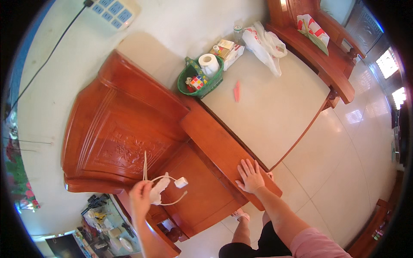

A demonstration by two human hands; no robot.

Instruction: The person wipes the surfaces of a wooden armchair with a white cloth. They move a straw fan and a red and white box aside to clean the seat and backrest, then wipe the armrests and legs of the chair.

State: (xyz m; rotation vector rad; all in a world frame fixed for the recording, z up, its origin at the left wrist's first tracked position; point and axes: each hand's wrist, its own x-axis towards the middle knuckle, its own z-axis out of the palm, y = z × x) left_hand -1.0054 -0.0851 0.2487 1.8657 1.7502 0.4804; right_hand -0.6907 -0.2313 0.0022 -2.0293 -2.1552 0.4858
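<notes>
My left hand [140, 197] is closed on a white cable, held up over the seat of a carved wooden chair [196, 180]. A white charger plug [181, 182] hangs at one end of the cable. A crumpled white piece [158, 191], perhaps tissue or plastic, shows beside my fingers; whether I hold it too I cannot tell. My right hand [249, 175] lies flat, fingers apart, on the chair's broad wooden armrest [219, 143].
Beyond the armrest is a pale-topped side table [274, 109] with a green basket [211, 87], a pink strip [237, 92], small boxes [226, 45], a glass jar [238, 34] and a white plastic bag [264, 45]. A glass-topped surface [111, 225] with clutter stands at lower left.
</notes>
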